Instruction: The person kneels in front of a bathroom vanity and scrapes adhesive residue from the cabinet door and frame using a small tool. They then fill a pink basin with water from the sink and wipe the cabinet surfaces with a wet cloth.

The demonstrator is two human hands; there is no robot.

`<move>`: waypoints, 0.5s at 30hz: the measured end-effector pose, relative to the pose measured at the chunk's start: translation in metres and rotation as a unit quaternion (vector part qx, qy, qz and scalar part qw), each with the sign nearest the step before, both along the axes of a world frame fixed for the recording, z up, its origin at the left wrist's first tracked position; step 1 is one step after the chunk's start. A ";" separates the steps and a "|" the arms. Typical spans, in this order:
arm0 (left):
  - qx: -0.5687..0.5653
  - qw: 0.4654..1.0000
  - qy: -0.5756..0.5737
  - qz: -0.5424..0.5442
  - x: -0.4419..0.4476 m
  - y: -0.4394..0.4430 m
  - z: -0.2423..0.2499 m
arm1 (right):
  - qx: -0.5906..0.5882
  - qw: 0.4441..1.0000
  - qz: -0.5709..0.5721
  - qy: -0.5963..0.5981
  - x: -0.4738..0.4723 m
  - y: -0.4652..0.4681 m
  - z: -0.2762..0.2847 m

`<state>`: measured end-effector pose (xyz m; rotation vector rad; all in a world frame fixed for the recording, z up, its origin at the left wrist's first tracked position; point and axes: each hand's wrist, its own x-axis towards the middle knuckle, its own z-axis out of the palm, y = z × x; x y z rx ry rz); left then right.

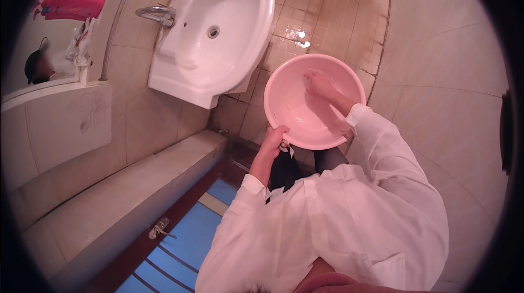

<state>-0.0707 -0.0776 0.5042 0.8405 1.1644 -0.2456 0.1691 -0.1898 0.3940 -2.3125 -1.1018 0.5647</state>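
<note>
A pink plastic basin [286,100] is tilted in front of me, above the tiled floor, its inside facing up towards me. My left hand [275,140] grips its near-left rim, thumb over the edge. Inside the basin, my right hand [321,87] reaches down to the far part of the inner wall, with its fingers slightly apart and no object visible in it. The inner surface looks wet and shiny. At the near-right, the rim has a broken notch. White sleeves cover both my arms.
A white washbasin [229,59] with a chrome tap [157,15] stands at the left. Wet floor tiles [327,10] lie beyond. A tiled ledge [135,194] and a blue door [192,231] with a metal handle [159,228] are at lower left. A tiled wall [434,88] rises at right.
</note>
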 end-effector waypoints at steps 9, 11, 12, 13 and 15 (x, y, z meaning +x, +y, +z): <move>-0.022 0.998 0.014 -0.056 -0.034 0.061 -0.063 | -0.098 0.990 0.104 -0.017 -0.041 0.017 -0.064; -0.024 0.997 0.019 -0.064 -0.036 0.074 -0.069 | -0.103 0.992 0.066 0.030 -0.045 0.026 -0.074; -0.026 0.997 0.016 -0.070 -0.036 0.080 -0.072 | -0.095 0.995 0.021 0.023 -0.047 0.031 -0.081; -0.028 0.997 0.018 -0.072 -0.037 0.084 -0.076 | -0.069 0.997 -0.040 -0.011 -0.048 0.035 -0.089; -0.027 0.997 0.014 -0.070 -0.037 0.090 -0.088 | -0.057 0.994 -0.066 0.062 -0.054 0.049 -0.109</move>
